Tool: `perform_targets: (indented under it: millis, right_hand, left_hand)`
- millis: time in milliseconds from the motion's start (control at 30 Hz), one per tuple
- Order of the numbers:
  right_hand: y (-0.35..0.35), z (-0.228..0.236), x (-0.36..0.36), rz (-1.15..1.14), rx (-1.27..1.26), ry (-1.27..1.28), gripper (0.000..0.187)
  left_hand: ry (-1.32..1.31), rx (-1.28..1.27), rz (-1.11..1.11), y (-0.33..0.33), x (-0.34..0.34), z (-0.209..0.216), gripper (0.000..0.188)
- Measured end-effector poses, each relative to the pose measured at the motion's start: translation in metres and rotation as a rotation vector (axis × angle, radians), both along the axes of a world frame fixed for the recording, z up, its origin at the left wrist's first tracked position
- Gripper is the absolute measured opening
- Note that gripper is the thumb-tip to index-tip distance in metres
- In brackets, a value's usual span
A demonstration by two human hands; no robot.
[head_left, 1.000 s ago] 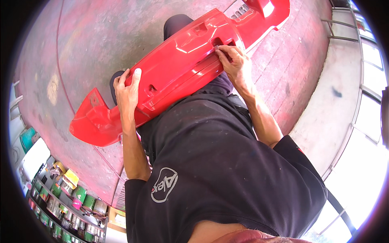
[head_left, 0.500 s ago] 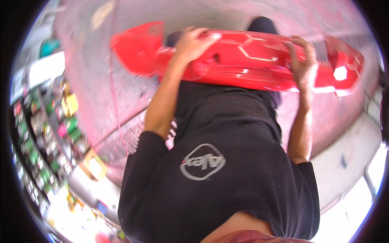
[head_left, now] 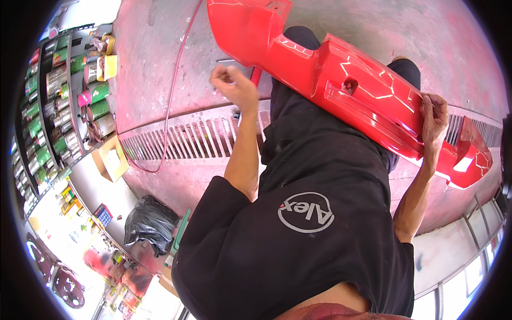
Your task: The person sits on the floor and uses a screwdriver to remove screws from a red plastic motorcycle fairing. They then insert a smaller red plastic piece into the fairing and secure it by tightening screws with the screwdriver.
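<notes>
A long, glossy red car bumper (head_left: 368,90) lies slantwise across my thighs, its left end far up and its right end nearer. Narrow light reflections run along its upper face, which has a small dark opening. My right hand (head_left: 435,118) grips the bumper near its right end, fingers bent over the surface. Off the bumper, below its left end, my left hand (head_left: 236,89) is raised with its fingers curled in toward the thumb. Whatever those fingers hold, if anything, is too small to make out.
Beneath is a pink-stained concrete floor (head_left: 144,53), crossed by a slotted drain grate (head_left: 186,140) and a thin red hose (head_left: 172,85). On the left, shelves hold several paint cans (head_left: 97,110). A cardboard box (head_left: 111,158) and a black plastic bag (head_left: 151,224) stand nearby.
My left hand has come off the bumper and moved lower, its fingers curling. The bumper has tilted, left end up and right end down, while my right hand stays on it.
</notes>
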State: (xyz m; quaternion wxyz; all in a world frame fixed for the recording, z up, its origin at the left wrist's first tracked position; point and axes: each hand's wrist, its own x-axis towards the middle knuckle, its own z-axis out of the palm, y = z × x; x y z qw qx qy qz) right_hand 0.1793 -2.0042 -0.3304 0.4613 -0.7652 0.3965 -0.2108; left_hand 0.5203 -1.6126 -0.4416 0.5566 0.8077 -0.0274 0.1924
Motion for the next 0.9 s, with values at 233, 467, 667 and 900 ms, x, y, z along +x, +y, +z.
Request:
perform_targets:
  millis: [233,467,667,900]
  right_hand:
    - [0.008,-0.004,0.004,-0.031,0.051,-0.079,0.019]
    - [0.020,0.022,0.020,-0.032,-0.102,0.040,0.020]
    - [0.026,0.018,0.015,-0.057,-0.107,-0.003,0.020]
    - [0.022,0.014,0.017,-0.013,-0.079,-0.038,0.019]
  left_hand:
    - [0.525,0.513,-0.254,0.091,0.102,-0.166,0.029]
    - [0.854,0.411,-0.183,0.057,0.143,-0.211,0.031]
    - [0.977,0.155,0.106,0.042,0.159,-0.224,0.034]
    - [0.763,-0.136,0.365,0.036,0.158,-0.234,0.046]
